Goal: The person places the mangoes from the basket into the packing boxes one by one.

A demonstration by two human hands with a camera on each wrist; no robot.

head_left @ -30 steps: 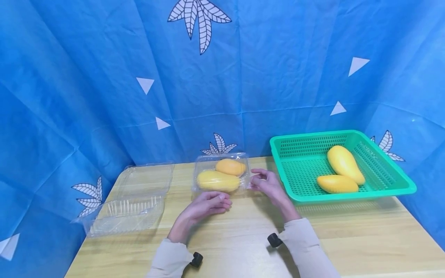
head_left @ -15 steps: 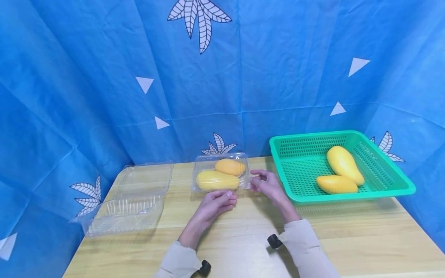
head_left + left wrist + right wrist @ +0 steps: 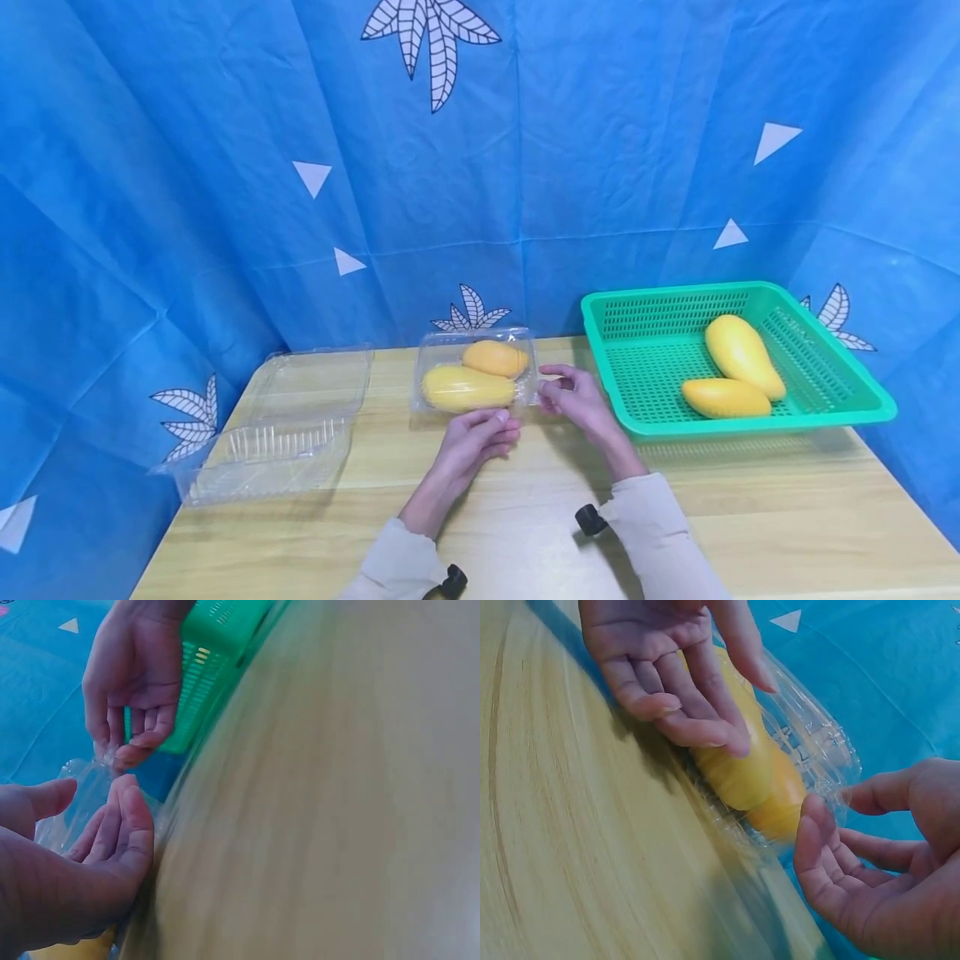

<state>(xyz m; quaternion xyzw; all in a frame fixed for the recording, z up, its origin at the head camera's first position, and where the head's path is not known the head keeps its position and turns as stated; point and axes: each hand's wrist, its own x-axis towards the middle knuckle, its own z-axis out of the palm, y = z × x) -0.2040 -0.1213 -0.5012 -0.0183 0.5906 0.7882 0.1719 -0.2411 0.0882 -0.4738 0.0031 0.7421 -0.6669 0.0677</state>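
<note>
Blue cloth (image 3: 555,150) hangs behind the wooden table (image 3: 540,542), where two hands meet a clear container (image 3: 442,338).
The right hand (image 3: 577,404) pinches the container's end, probably to steady such light plastic; the left hand (image 3: 468,446), thumb and fingers apart, waits along its front, contact unclear. Just beyond the left hand, two mango-like fruits (image 3: 468,388) lie side by side inside, presumably to fit. Right of the right hand, within reach, a green basket (image 3: 648,362) holds two more.

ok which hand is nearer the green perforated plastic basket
Right: the right hand is just left of the basket, at the clear plastic fruit box; the left hand is farther left, at its near edge.
</note>
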